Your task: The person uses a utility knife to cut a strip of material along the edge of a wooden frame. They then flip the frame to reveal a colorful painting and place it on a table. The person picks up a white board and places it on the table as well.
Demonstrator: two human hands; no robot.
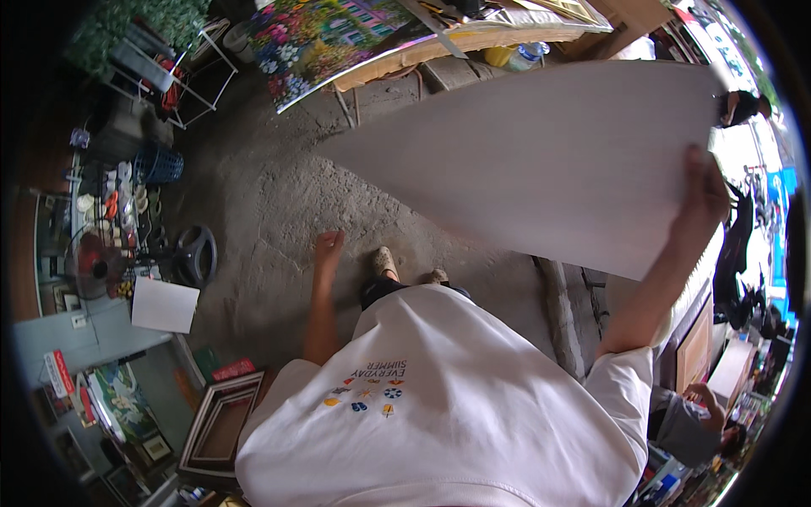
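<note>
A large pale sheet of board [541,160] is held out at the upper right, its pointed corner reaching left over the floor. My right hand [706,190] grips it near its right edge, with the thumb on the visible face and the other fingers mostly hidden. Low at my left side hangs my left hand [329,243], apart from the board, its fingers curled in with nothing seen in them. Behind the board's far edge stands a worktable [397,61] bearing a colourful flower-garden picture [338,42].
To the left are a fan [98,269], a blue basket [159,163], a black wheel-like object [196,256] and a white panel [166,305]. Picture frames [221,422] lean at lower left. Another person [693,429] is at lower right, and one more [742,108] at far right.
</note>
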